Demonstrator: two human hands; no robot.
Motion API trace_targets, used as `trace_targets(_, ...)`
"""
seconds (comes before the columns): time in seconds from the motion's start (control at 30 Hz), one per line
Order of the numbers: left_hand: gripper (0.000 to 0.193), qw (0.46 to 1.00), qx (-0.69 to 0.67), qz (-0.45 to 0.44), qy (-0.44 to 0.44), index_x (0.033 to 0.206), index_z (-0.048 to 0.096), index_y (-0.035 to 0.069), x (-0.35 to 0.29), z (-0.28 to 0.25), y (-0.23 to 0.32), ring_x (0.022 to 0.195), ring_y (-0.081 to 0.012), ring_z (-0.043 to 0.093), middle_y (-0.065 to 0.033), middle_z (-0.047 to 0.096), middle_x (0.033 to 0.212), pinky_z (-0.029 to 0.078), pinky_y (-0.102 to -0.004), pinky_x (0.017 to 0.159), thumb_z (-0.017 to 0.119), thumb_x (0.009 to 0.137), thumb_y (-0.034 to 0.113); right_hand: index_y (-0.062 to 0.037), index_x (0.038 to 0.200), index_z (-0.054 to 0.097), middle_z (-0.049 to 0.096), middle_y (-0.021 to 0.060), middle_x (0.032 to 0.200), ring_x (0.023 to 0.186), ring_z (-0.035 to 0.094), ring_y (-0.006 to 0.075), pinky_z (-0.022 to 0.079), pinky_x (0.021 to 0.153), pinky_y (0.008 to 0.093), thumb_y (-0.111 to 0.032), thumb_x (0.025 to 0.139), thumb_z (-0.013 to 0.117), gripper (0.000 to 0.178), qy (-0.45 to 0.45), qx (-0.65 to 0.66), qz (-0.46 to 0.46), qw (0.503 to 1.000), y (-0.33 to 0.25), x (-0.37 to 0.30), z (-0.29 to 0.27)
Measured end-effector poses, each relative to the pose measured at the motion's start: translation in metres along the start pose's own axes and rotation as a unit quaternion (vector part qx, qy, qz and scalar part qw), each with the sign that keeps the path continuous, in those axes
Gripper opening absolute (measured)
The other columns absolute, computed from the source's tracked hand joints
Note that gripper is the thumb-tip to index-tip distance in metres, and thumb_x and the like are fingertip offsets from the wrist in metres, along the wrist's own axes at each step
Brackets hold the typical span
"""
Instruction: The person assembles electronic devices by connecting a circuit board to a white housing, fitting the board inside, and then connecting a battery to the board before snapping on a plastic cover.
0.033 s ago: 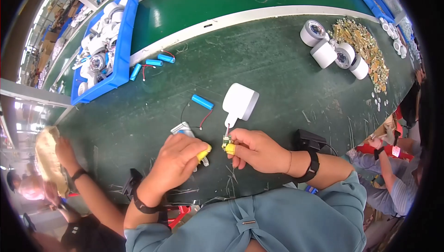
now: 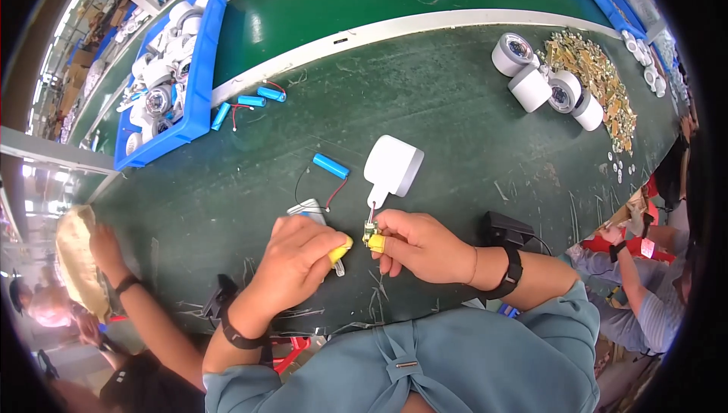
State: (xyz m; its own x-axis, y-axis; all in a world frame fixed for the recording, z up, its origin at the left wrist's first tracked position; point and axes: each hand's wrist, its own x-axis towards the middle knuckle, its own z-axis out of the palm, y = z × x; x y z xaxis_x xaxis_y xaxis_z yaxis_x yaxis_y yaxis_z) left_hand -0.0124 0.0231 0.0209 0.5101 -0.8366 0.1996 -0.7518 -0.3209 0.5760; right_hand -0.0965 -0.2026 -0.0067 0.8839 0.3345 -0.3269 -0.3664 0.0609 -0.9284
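Note:
My right hand [image 2: 422, 246] pinches a small green circuit board [image 2: 370, 232] between thumb and fingers, with yellow tape around one digit. Thin wires run from the board up to the stem of a white round-headed housing [image 2: 393, 166] with a grey rim, lying on the bench. Left of the board, my left hand [image 2: 294, 257] is closed, fingertips together, one with a yellow wrap; whatever it grips is hidden. Beneath it lies a white and clear elongated part [image 2: 307, 210], mostly covered. A blue cylindrical battery [image 2: 331, 166] with red and black leads rests just beyond.
Several blue batteries [image 2: 252, 100] lie near a blue bin [image 2: 199, 121] of white housings at the left. At far right, several white cylindrical units [image 2: 531, 88] sit beside a heap of small circuit boards [image 2: 591, 72]. A black device [image 2: 506, 229] is by my right wrist. Co-workers' arms [image 2: 155, 318] flank me.
My left hand has shifted very slightly toward the circuit board. My right hand keeps its pinch on the board, and the other things look unchanged.

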Motion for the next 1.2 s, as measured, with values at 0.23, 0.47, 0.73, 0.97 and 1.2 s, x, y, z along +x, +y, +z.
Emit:
trace_targets(0.23,0.026,0.998,-0.014,-0.012,0.061,0.099,0.063,0.005,0.008,0.024,-0.003,0.081,-0.0247,0.058,-0.0052,0.062,0.083,0.039,-0.0394,0.083,0.068,0.075,-0.001,-0.0005,0.11,0.051,0.065,0.0063,0.09,0.071,0.066,0.0119,0.055,0.062,0.0255,-0.003,0.098,0.045,0.014,0.022,-0.038,-0.012,0.999,0.001,0.0,0.002)
trace_targets(0.47,0.025,0.999,-0.001,0.002,0.038,0.1,0.06,0.003,0.012,0.023,0.001,0.086,-0.0262,0.057,-0.0076,0.061,0.087,0.037,-0.0413,0.086,0.065,0.076,0.0,-0.0002,0.114,0.05,0.064,0.0068,0.09,0.069,0.067,0.0125,0.055,0.061,0.0257,-0.002,0.097,0.046,0.018,0.043,-0.084,-0.021,0.995,-0.001,-0.002,0.006)
trace_targets(0.73,0.026,0.999,0.027,-0.021,0.006,0.099,0.061,0.004,0.015,0.016,0.008,0.088,-0.0271,0.058,-0.0085,0.063,0.088,0.038,-0.0417,0.086,0.065,0.074,0.0,0.0,0.111,0.049,0.061,0.0117,0.084,0.063,0.066,0.0196,0.051,0.054,0.0321,0.003,0.092,0.049,0.02,0.163,-0.287,-0.215,0.919,0.018,0.003,0.023)
trace_targets(0.97,0.021,0.985,0.025,-0.095,0.141,0.097,0.067,0.003,0.007,0.039,0.013,0.077,-0.0268,0.059,-0.0078,0.068,0.089,0.042,-0.0368,0.079,0.067,0.077,0.0,-0.0005,0.1,0.047,0.06,0.0112,0.079,0.059,0.065,0.0193,0.05,0.053,0.0328,0.003,0.092,0.05,0.009,0.204,-0.274,-0.201,0.918,0.019,0.008,0.025)
trace_targets(1.2,0.021,0.985,-0.021,-0.112,0.128,0.098,0.067,0.002,0.003,0.041,0.023,0.075,-0.0226,0.059,-0.0072,0.067,0.088,0.042,-0.0345,0.079,0.066,0.077,-0.001,0.0006,0.098,0.046,0.059,0.017,0.079,0.067,0.063,0.0335,0.049,0.059,0.0409,0.001,0.09,0.053,0.011,0.236,-0.319,-0.208,0.894,0.023,0.008,0.029)
